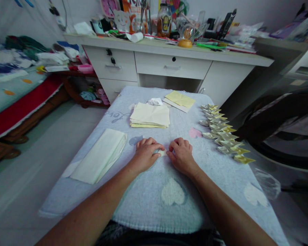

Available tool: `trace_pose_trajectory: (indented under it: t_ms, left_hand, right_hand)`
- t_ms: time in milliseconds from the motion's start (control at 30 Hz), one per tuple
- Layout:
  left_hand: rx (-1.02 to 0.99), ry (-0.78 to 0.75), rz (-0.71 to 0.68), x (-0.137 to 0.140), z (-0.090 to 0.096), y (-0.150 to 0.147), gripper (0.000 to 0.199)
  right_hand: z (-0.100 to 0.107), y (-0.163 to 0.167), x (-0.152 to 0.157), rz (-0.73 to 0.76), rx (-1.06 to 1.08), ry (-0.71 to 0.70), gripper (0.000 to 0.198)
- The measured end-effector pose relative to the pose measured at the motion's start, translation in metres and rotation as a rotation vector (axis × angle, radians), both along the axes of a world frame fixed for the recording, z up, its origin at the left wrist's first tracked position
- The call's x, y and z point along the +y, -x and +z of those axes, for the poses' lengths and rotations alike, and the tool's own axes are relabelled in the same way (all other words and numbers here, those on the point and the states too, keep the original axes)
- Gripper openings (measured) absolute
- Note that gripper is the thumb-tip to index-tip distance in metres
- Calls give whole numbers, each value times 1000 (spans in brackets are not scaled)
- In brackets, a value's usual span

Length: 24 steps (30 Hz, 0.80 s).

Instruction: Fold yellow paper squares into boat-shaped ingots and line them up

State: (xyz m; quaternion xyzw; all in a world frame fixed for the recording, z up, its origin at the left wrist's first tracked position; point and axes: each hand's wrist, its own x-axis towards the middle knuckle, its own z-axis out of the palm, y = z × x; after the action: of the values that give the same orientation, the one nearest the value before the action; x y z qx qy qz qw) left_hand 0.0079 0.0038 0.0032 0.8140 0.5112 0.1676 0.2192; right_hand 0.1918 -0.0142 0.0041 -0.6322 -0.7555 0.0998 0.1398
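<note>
Between my two hands, low over the cloth-covered table [141,205], is a small folded piece of pale paper [163,153]. My left hand [148,153] pinches its left end with thumb and forefinger. On the other side, the fingers of my right hand [180,154] are curled and closed at its right end. Most of the paper shows only in the gap between the fingertips. Beyond my hands lies a stack of cream and yellow paper sheets [150,115]. Along the right edge stands a row of several folded paper figures [222,131] with pointed tips.
A folded pale cloth or paper bundle [100,155] lies at the left. Yellow and white sheets [179,100] and a crumpled white wad [154,101] rest at the back. Behind is a cluttered white desk [118,65]; a front-loading washing machine [292,112] stands at the right.
</note>
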Motion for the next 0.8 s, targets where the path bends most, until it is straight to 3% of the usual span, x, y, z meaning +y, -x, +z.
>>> trace_pose_trajectory:
  t_ms: [133,267,800]
  left_hand:
    - [4,-7,6,0,0,0,23]
    - [15,21,6,0,3,0,22]
    - [9,18,-8,1,1,1,27]
  right_hand:
    - [0,3,-2,12,-24,-20,32]
    - [-1,6,-1,-18,-44,-23,36]
    - [2,-6,4,-8,78,106,12]
